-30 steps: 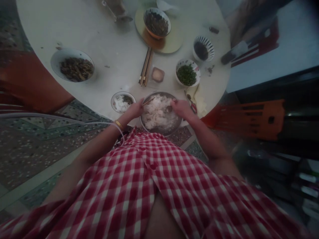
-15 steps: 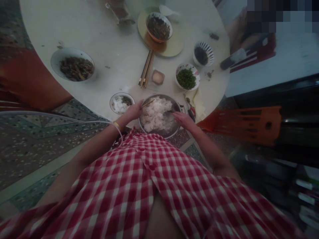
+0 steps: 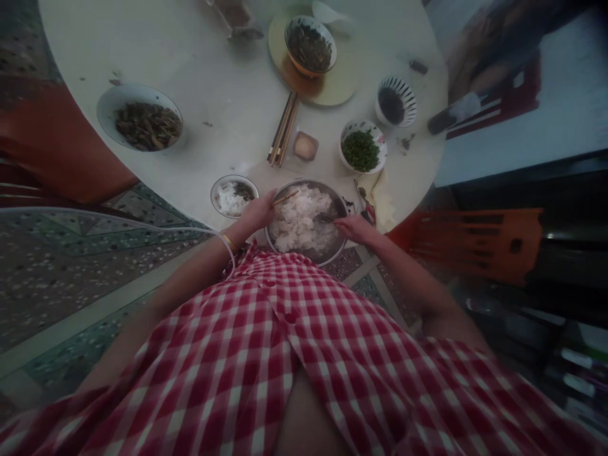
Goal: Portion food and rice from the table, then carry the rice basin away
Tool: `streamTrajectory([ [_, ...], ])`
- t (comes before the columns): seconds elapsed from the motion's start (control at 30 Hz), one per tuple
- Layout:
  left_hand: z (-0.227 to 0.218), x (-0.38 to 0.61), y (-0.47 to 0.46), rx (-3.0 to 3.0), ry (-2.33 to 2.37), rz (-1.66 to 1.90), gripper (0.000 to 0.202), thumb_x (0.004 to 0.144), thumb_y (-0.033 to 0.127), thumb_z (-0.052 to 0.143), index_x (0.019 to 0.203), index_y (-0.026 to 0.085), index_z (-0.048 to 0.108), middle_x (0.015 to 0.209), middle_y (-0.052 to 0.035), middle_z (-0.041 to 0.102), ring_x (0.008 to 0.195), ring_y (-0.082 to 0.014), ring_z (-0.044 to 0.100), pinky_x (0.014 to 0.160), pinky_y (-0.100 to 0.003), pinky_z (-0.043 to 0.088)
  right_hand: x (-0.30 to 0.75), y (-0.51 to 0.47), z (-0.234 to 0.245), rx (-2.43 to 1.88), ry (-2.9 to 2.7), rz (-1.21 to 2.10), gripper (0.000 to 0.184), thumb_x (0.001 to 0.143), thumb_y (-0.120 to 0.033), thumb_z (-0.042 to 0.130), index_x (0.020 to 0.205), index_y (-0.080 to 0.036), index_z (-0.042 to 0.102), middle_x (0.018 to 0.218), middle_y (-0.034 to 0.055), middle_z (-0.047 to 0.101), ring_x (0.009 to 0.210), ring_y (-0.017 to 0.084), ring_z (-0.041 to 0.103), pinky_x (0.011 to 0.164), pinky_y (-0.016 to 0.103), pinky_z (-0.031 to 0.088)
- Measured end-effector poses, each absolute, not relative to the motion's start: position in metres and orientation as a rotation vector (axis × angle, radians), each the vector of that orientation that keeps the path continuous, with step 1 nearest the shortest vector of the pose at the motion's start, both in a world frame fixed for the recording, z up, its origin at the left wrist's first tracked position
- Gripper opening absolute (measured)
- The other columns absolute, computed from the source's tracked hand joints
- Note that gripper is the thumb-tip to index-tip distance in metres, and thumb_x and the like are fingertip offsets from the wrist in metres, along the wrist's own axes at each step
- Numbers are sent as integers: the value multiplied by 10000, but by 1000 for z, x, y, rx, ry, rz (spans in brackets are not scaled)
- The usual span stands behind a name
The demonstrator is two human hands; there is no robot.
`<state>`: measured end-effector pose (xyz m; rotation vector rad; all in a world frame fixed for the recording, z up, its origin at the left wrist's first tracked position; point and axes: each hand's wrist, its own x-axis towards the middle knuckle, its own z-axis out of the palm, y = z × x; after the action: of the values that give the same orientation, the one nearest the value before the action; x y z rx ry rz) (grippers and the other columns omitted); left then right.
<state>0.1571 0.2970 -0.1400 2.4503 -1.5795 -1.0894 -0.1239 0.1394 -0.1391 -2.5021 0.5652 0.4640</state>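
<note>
Head view: where is the metal bowl (image 3: 338,196), and what does it contain?

— It sits at the near edge of the round table (image 3: 228,101), between both hands, against the checked shirt (image 3: 285,297) as seen from above. White rice (image 3: 301,218) is heaped inside. Support under the near side cannot be verified.

State the grip of each hand.

— Left hand (image 3: 261,210): at the bowl's left rim, fingers closed on a thin stick (image 3: 287,197) that slants over the rice. Whether it also clasps the rim, I cannot tell. Right hand (image 3: 355,228): at the right rim, fingers pinched on a dark utensil (image 3: 324,217) whose end meets the rice; its exact type is indistinct.

Surroundings?

— Just left of the metal bowl, a small bowl (image 3: 213,197) holds white and dark-green food. Beyond lie chopsticks (image 3: 282,131), side by side, with a small container (image 3: 305,146) near them. Farther right stand a bowl of chopped greens (image 3: 382,154) and a striped bowl (image 3: 408,101) of dark contents.
</note>
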Motion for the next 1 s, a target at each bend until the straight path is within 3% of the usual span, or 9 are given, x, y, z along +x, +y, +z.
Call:
streamTrajectory([
  [0.43,-144,156,297,2488,-1543,-1109,577,922,247,361,1497,209,331,1128,-145,694,1007,-300,672,817,-357,483,-122,149,-131,-2244,765,667,263,911,-234,529,1019,-174,761,918,68,767,818,188,707,736,247,483],
  [0.7,-134,154,295,2493,-1524,-1134,569,922,230,371,1490,210,344,1126,-141,691,1010,-296,672,819,-354,485,-114,198,-135,-2204,893,553,258,925,-235,508,916,-236,767,903,37,766,852,179,700,755,241,482],
  [1.0,-137,156,296,2462,-1542,-1151,572,932,245,364,1500,196,312,1130,-148,690,1042,-289,661,871,-366,479,-120,197,-125,-1992,928,498,267,929,-228,490,966,-193,753,880,34,760,767,150,690,741,237,498],
])
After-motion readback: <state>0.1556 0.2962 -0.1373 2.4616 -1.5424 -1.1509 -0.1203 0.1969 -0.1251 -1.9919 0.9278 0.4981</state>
